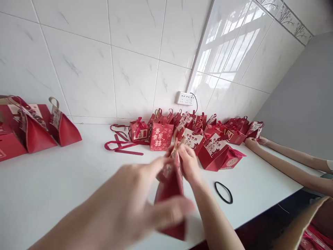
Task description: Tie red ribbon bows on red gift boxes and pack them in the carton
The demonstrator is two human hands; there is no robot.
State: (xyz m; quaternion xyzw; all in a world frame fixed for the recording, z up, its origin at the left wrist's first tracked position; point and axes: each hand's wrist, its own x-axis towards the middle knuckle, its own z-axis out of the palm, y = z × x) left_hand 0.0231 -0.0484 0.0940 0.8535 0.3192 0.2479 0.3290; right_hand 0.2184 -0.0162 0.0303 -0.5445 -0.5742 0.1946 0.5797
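Red box pinched at the top, midway along the desk

And here we are, right at the front of the desk (78, 180): a red box (169, 189) stands up between the 2 hands, narrow edge towards us. The right hand (189, 163) has it, fingers closed on the peak, just below a pale loop. The left hand (132, 194) comes across the near side in a blur, thumb stretched out in front of the box; whether it grips, I cannot tell.

Look behind, a crowd of red boxes (213, 152) fills the back by the wall, some printed with pale panels, several with loops on top. Red ribbons (128, 151) lie just left of them, and more boxes (36, 133) stand far to the left. Nearer, right of the right arm, a black band (231, 196) lies flat. Over on the right, another person's hands (252, 144) are at the end of the crowd!
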